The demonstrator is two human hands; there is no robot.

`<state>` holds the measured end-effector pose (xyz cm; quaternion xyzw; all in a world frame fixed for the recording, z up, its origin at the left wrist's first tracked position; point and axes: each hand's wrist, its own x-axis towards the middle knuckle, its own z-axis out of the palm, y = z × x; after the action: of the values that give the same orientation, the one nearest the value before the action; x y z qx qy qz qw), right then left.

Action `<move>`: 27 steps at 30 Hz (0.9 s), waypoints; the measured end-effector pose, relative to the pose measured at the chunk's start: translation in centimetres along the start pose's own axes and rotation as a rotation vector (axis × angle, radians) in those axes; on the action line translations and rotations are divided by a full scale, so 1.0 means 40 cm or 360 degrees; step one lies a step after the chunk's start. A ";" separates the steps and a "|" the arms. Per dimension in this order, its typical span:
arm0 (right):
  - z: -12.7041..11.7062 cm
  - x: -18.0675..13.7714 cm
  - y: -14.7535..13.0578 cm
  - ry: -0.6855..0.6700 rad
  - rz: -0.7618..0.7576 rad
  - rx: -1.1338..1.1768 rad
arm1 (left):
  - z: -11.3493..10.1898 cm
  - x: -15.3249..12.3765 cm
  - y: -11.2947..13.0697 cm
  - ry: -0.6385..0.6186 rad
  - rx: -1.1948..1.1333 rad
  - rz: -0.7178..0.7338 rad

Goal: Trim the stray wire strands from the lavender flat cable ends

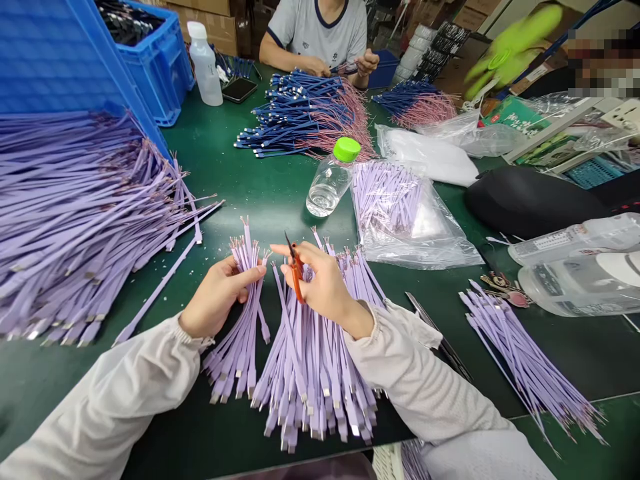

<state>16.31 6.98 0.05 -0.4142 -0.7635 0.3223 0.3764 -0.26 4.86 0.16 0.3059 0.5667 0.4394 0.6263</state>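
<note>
My left hand (220, 293) is closed around a bunch of purple USB cables (239, 360), their stripped wire ends pointing up and away from me. In my right hand (320, 283) is a pair of orange-handled scissors (297, 273), dark blades pointing up. The index finger of that hand reaches out toward the wire ends of the held bunch. Below my right hand a larger pile of purple cables (313, 373) fans across the table, metal plugs toward me. Part of this pile is hidden by my right hand and sleeve.
A big heap of purple cables (75, 233) lies left, beside a blue crate (150, 67). Ahead stand a green-capped bottle (330, 180) and a bag of cables (395, 207). Tweezers (440, 337) and another cable bundle (525, 353) lie right. A person (320, 40) sits opposite behind blue cables (300, 110).
</note>
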 end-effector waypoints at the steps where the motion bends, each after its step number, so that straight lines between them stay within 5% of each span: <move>1: 0.001 0.000 0.000 -0.0005 -0.0006 -0.0004 | 0.000 0.000 0.000 0.0000 0.0006 0.0007; 10: -0.011 0.005 -0.025 -0.0075 0.0270 0.0265 | 0.004 -0.004 0.003 0.0064 -0.0039 0.0025; 16: -0.003 -0.013 -0.079 -0.0826 0.1028 0.1437 | 0.008 -0.007 0.007 0.0147 -0.0107 0.0052; 27: 0.017 -0.019 -0.070 -0.0846 0.1292 0.1801 | 0.006 -0.004 -0.001 0.0150 -0.0106 0.0101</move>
<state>14.95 4.91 1.74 -0.3146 -0.3332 0.8691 0.1861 0.00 4.74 0.24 0.2815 0.5706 0.4917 0.5945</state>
